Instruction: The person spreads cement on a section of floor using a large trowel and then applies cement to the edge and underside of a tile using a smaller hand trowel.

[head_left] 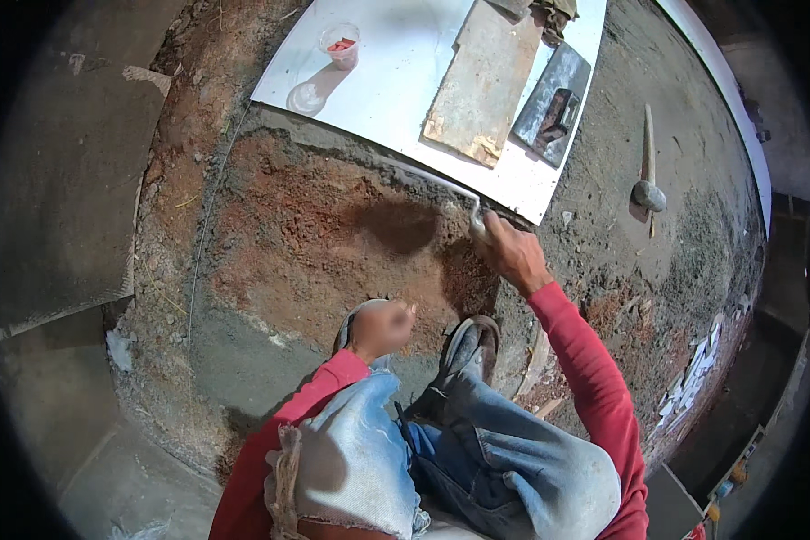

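Head view: trowel (pixel 457 187) by the near edge of the panel (pixel 378 81)

Nearest me were my jeans (pixel 526 459), knees bent, with my shoes (pixel 483 346) on the soil (pixel 283 243). My left hand (pixel 382 326) was above the left shoe, too blurred to tell whether it held anything. Farther out, my right hand (pixel 516 255) was closed around the trowel's handle. The blade, seen nearly edge-on, ran along the white panel's near edge; I could not tell whether they touched. Off to my right, a mallet (pixel 650 195) lay on the grey ground. On the panel, a dark float (pixel 544 112) lay beside a worn board (pixel 486 81). Beyond, toward the left, stood a clear cup (pixel 344 59) with red pieces inside.
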Motion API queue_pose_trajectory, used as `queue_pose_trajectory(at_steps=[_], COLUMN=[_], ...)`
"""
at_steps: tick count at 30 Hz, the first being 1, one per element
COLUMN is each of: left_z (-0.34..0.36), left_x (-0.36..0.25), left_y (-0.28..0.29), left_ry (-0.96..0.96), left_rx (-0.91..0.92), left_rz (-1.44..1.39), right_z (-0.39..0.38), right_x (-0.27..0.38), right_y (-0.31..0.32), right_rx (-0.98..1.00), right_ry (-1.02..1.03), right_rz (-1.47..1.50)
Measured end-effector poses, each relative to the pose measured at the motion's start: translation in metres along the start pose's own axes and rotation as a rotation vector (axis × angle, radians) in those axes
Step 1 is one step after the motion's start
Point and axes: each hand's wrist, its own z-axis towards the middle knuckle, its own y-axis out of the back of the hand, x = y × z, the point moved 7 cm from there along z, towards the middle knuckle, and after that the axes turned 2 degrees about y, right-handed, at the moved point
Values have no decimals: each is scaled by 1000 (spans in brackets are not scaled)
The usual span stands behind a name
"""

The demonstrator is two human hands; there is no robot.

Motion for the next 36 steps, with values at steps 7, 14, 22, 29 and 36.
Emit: queue_pose_trajectory(at_steps=[7,14,22,29,36], left_z=[-2,-2,-21,-1,1], left_x=[9,11,81,6,1], left_y=[-1,-9,-46,8,-22], left_ry=[3,73,339,45,-19], left_rx=[13,57,437,2,48], left_rz=[26,168,217,105,23], right_z=[-11,-42,-38,-31,-63], right_x=[-8,-41,-38,-45,-39], right_y=[2,-2,-32,-13,5], right_rx=[-74,-242,66,-35,-184], right_ry=[85,193,-34,55,163], right_rz=[-11,23,144,60,33])
